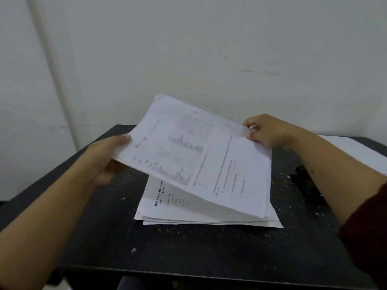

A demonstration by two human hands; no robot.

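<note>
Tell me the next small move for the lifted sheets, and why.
Probably raise the bundle of printed white paper sheets fully off the flat white paper pile. The left hand grips its left edge and the right hand pinches its far corner, yet its near edge seems to rest on the pile on the black speckled table.

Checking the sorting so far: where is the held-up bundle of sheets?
In the head view, the bundle is mid-frame, held between the left hand and right hand, tilted above the paper stack on the black table.
</note>
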